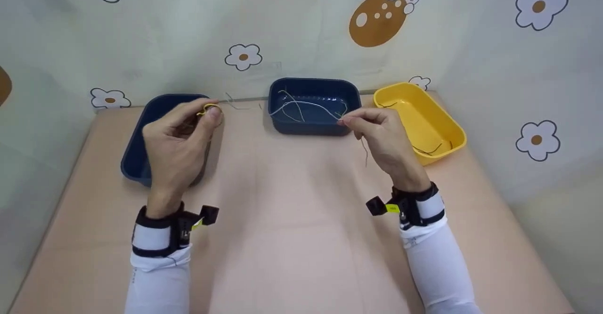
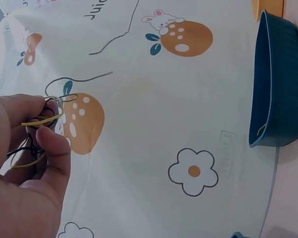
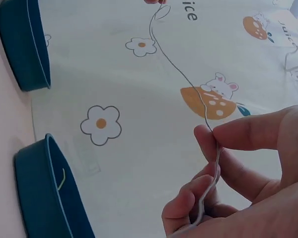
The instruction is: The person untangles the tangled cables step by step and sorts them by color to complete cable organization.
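My left hand [image 1: 176, 140] pinches a small tangle of yellow and black strings [image 2: 44, 119] between thumb and fingers, held above the left blue box [image 1: 134, 156]. A thin grey string [image 3: 176, 67] stretches between my two hands, in the air in front of the patterned backdrop. My right hand [image 1: 384, 137] pinches this pale string between thumb and index finger, near the front right corner of the middle blue box [image 1: 306, 128]. A loose end [image 1: 365, 151] hangs below the right hand. The rest of the tangle is partly hidden by the left fingers.
Yellowish strings [image 1: 293, 101] show at the middle box. The yellow box [image 1: 456, 128] at the right holds several dark strings [image 1: 426, 152]. All three boxes stand along the back of the pink tabletop [image 1: 292, 238], against the patterned backdrop [image 1: 301, 27].
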Motion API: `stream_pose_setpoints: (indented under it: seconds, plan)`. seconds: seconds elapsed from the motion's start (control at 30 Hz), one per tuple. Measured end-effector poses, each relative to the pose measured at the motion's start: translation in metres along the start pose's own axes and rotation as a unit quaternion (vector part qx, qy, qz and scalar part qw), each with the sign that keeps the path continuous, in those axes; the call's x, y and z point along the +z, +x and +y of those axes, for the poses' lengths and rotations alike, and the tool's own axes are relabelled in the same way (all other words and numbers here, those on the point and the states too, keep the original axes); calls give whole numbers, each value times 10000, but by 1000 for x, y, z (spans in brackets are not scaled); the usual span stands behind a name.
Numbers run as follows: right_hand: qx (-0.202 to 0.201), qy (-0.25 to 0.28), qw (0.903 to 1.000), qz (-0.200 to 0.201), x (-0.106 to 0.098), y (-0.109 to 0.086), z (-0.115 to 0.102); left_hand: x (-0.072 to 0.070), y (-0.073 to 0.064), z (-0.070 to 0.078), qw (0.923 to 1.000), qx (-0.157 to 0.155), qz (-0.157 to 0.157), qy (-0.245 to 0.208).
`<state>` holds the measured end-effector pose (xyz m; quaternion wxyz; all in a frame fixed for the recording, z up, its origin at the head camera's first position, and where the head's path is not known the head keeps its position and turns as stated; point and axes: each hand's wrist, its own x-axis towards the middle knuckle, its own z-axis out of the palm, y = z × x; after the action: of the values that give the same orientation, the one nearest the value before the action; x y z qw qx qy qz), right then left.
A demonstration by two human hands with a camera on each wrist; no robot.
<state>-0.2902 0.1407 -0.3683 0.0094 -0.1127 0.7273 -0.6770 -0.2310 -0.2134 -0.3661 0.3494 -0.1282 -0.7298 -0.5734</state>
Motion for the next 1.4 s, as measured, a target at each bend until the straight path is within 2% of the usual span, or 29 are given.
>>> stream_pose_setpoints:
  seconds: [0.1,0.23,0.37,0.5,0.73,0.9,1.03,1.2,1.33,1.4]
  plan:
    - [339,111,9990,-282,3,5,7,-8,2,0,9998,-66,201,-28]
    - [672,-105,9945,-803,10,8,14,-17,3,1,9992,-183,369,-12]
    - [812,-279,9863,-1408,25,15,16,-22,5,3,9978,-269,611,52]
    - [739,-612,9783,-1839,48,26,12,-25,5,5,9964,-241,811,16]
    - [481,-1038,9689,-2193,104,55,5,-22,3,9,9962,-78,863,-106]
    - [762,-1188,9635,-2273,148,75,5,-17,2,10,9963,-11,818,-245]
    - [873,-1289,9619,-2247,176,87,9,-14,2,11,9962,-88,783,-369]
    - [977,-1613,9657,-1787,201,98,16,-11,2,11,9951,-221,798,-549]
    - [1005,-1935,9681,-1234,215,100,23,-8,3,11,9949,-166,763,-640]
    - [941,-2082,9674,-1095,219,100,26,-5,4,12,9950,-121,724,-678]
